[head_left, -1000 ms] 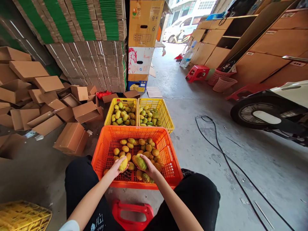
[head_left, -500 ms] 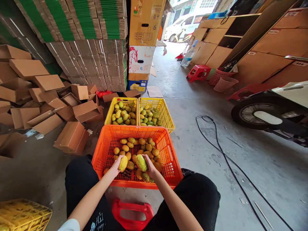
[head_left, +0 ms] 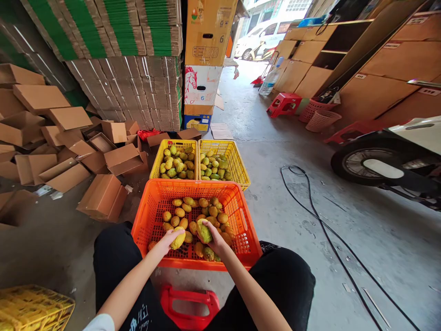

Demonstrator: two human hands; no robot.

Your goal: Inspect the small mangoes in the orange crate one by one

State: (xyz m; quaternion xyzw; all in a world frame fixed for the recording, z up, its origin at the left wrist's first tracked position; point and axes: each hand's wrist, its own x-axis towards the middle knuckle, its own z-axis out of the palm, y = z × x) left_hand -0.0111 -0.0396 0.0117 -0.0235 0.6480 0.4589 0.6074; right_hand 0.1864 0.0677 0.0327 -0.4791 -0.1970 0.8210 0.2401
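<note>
My left hand (head_left: 167, 242) is closed around a yellow papaya (head_left: 178, 239), held over the near left part of an orange plastic crate (head_left: 250, 230). In my right hand (head_left: 215, 239) is a yellow-green papaya (head_left: 204, 232), gripped from its right side a short way from the other one. Several more orange-yellow papayas (head_left: 179, 212) lie loose on the crate's slotted bottom, most of them toward the middle and right. The fingers beneath both held fruits are partly hidden.
Two yellow crates (head_left: 241, 170) with greener papayas (head_left: 176, 164) stand beyond the orange one. Cardboard boxes (head_left: 103, 197) are heaped at left. A red stool (head_left: 189, 299) sits between my legs. At right are a black cable (head_left: 320, 220) and a scooter wheel (head_left: 358, 161).
My left hand has dropped slightly and turned, tilting the yellow papaya. The yellow-green papaya has rotated a little in my right hand and shifted slightly right.
</note>
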